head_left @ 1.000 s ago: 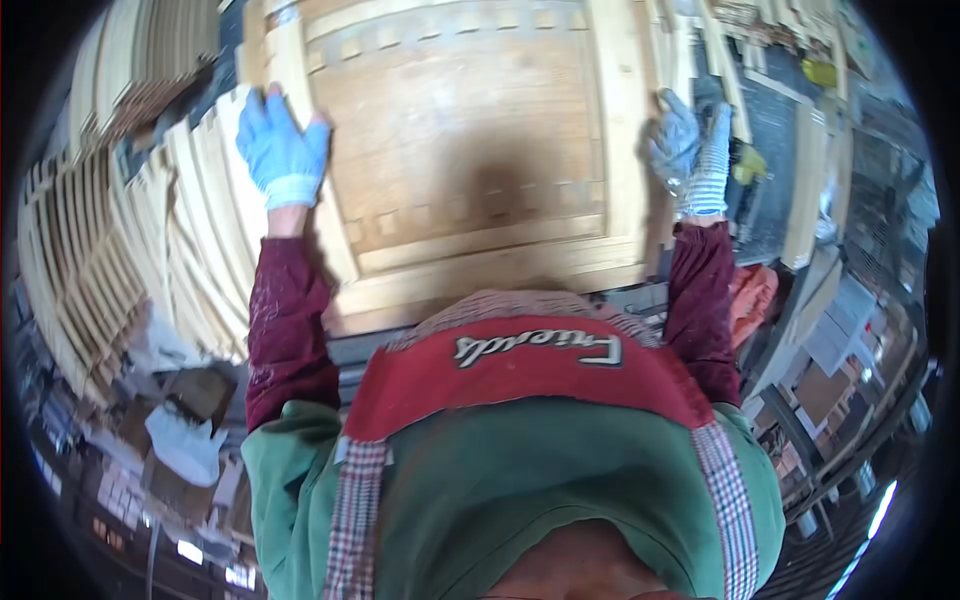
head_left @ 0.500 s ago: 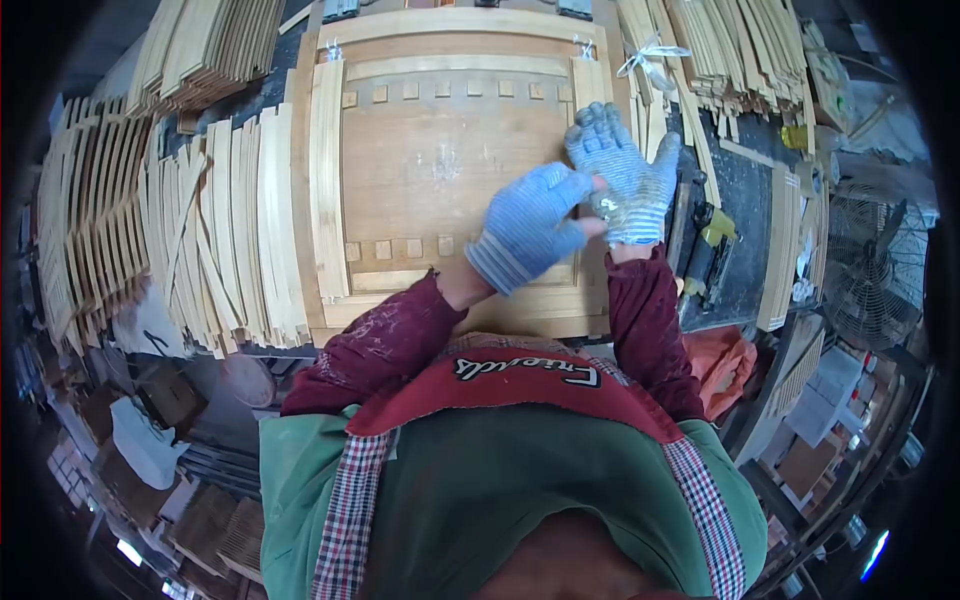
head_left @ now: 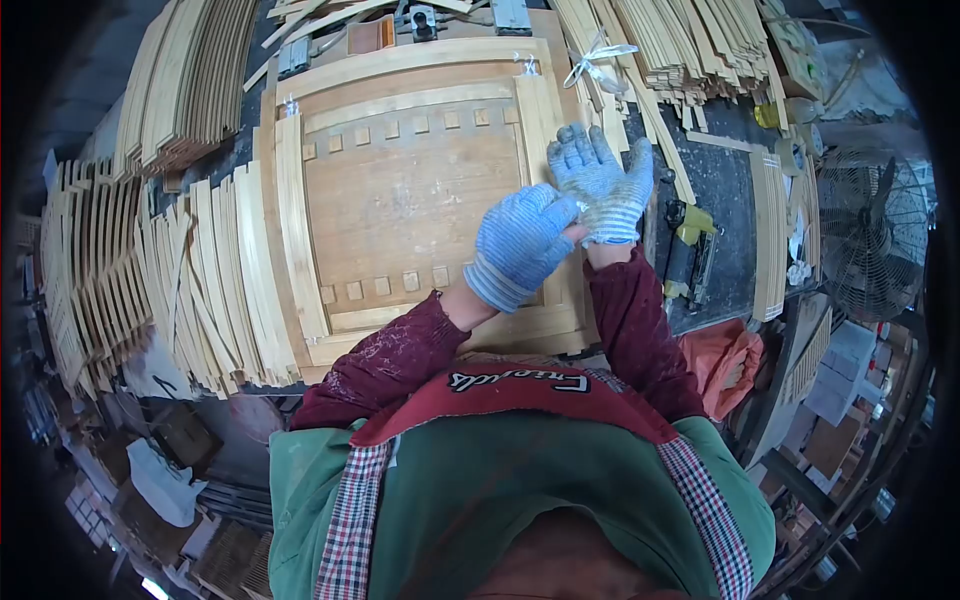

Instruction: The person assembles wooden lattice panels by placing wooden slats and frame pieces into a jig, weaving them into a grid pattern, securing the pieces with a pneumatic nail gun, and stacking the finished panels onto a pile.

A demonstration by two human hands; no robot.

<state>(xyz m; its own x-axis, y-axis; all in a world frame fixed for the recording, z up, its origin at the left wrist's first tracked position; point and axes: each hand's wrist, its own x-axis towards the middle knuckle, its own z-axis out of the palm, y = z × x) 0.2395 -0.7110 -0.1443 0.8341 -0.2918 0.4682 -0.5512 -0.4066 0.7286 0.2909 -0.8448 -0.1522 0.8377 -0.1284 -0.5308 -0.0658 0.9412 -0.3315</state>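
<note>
Both hands wear blue-and-white striped knit gloves. My right hand [head_left: 604, 188] is palm up with its fingers spread, over the right side of a wooden frame [head_left: 555, 130]. Against its palm near the wrist, my left hand [head_left: 525, 240] has its fingers pressed together; bare fingertips show, and whatever they pinch is too small to make out. The frame lies flat around a wooden panel [head_left: 410, 205], which carries rows of small wooden blocks near its upper and lower edges. A nail gun [head_left: 685, 250] with yellow parts rests on the dark bench to the right of my right hand.
Stacks of wooden strips stand at the left [head_left: 225, 290] and upper right [head_left: 690, 50]. Metal clamps [head_left: 510, 15] sit at the frame's far edge. A fan [head_left: 870, 235] stands at the far right, and an orange-red cloth [head_left: 722, 368] hangs below the bench edge.
My left hand has come from the frame's left side over to my right hand, which turned palm up. In the last half second, both hands shifted slightly in view along with the camera.
</note>
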